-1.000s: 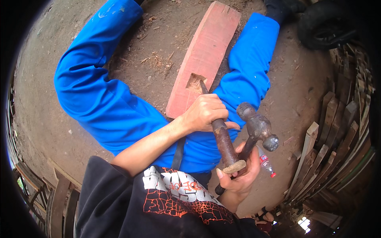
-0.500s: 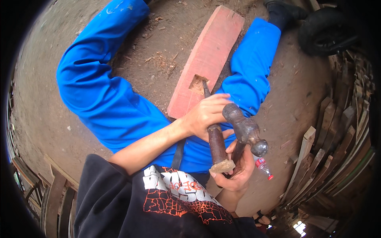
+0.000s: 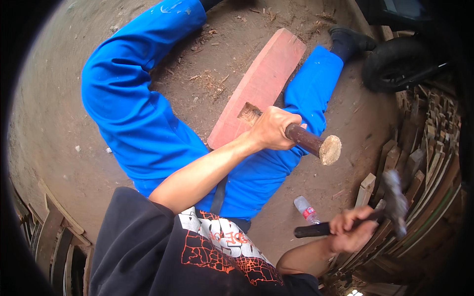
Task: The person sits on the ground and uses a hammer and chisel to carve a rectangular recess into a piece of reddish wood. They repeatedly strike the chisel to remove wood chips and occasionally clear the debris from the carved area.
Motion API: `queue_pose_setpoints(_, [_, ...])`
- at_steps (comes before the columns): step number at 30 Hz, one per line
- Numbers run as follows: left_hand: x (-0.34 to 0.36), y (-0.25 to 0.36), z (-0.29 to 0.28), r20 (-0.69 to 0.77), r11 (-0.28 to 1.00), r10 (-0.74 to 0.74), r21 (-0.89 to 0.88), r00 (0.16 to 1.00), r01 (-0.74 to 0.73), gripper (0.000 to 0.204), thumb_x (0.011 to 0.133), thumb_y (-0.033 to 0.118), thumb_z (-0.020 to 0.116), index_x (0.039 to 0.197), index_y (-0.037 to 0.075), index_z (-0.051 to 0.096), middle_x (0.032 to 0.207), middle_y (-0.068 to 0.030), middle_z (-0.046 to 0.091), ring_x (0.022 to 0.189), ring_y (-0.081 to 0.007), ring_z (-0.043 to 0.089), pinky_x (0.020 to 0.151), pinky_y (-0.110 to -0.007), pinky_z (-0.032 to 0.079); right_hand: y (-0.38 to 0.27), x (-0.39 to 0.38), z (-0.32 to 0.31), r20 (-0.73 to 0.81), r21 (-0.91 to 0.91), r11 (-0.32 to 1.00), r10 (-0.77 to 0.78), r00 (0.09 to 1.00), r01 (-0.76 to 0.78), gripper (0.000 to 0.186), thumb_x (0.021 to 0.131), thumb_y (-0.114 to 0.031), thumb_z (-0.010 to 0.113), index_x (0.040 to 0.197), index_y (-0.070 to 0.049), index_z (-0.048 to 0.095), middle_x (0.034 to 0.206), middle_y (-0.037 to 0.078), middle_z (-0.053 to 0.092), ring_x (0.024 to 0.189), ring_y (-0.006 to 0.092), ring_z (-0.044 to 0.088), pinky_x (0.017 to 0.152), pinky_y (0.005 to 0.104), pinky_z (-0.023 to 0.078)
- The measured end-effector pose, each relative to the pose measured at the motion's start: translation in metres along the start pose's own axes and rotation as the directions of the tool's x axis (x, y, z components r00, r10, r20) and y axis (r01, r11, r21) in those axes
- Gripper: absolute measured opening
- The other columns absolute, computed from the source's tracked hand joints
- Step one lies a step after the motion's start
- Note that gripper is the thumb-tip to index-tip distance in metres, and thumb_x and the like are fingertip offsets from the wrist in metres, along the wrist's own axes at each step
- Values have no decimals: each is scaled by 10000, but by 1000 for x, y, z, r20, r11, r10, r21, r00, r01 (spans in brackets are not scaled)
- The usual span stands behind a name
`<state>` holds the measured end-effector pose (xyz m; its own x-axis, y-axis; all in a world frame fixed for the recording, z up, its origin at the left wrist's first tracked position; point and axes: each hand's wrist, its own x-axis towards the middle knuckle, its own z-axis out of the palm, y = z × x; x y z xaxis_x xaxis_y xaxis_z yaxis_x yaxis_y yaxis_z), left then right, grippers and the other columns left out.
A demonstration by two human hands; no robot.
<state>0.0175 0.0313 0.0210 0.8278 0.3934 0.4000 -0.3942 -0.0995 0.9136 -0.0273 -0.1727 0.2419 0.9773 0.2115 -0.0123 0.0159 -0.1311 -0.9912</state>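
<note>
A reddish wooden block [image 3: 261,74] lies on the ground between my legs, with a squarish pocket [image 3: 250,113] cut near its closer end. My left hand [image 3: 277,129] is wrapped round a chisel with a brown handle [image 3: 308,140]. Its frayed, pale butt points to the right toward me, while the blade reaches to the pocket, largely hidden by my hand. Off to the right, my right hand [image 3: 351,229] grips a ball-peen hammer by its dark handle [image 3: 312,230]. The hammer's metal head [image 3: 395,202] is smeared by motion.
A clear plastic bottle [image 3: 306,209] with a red label lies on the dirt between my right hand and leg. Stacked wood strips [image 3: 434,163] line the right side. A black wheel [image 3: 397,64] stands at the upper right. Wooden pieces [image 3: 54,227] sit at lower left.
My right hand has swung the hammer away to the right, off the chisel's butt. The chisel has tilted, its butt moving up and right. My left hand has shifted its grip on it.
</note>
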Motion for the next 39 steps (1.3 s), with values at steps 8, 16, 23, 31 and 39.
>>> queue_pose_setpoints(8, [-10,-12,-2,23,997,23,74,999,-25,153,645,83,740,694,73,596,596,-85,585,555,-267,621,490,-359,444,-107,17,4,-263,-93,605,-781,566,791,505,1035,-538,293,814,-120,472,546,-47,312,360,70,264,304,195,252])
queue_pose_setpoints(16, [-12,-18,13,79,997,70,38,994,-73,146,663,150,712,656,102,574,577,-76,573,542,-286,606,497,-388,460,-16,-3,48,5,-389,858,365,931,-335,389,1018,-475,444,862,-118,431,579,-38,329,428,49,275,363,210,247])
queue_pose_setpoints(23, [-9,-17,14,101,999,9,31,995,-12,136,642,157,698,651,104,573,564,-83,565,542,-309,596,493,-411,455,-99,12,-8,-29,-195,966,-177,984,168,378,1044,-476,355,882,-136,390,607,-44,324,397,27,222,281,179,181])
queue_pose_setpoints(31, [-1,-11,15,83,1000,2,-7,997,-1,145,642,154,693,636,100,559,557,-94,555,533,-318,587,488,-417,444,-47,7,16,-348,4,971,-223,911,239,403,1048,-467,355,849,-117,383,596,-31,293,407,58,236,336,204,217])
queue_pose_setpoints(39, [-13,-16,15,136,998,19,61,990,-28,151,631,165,689,616,124,545,535,-64,542,511,-314,573,479,-431,430,-43,12,-2,-44,-66,862,501,865,-502,444,1035,-512,352,837,-118,401,525,-36,270,358,43,141,290,225,125])
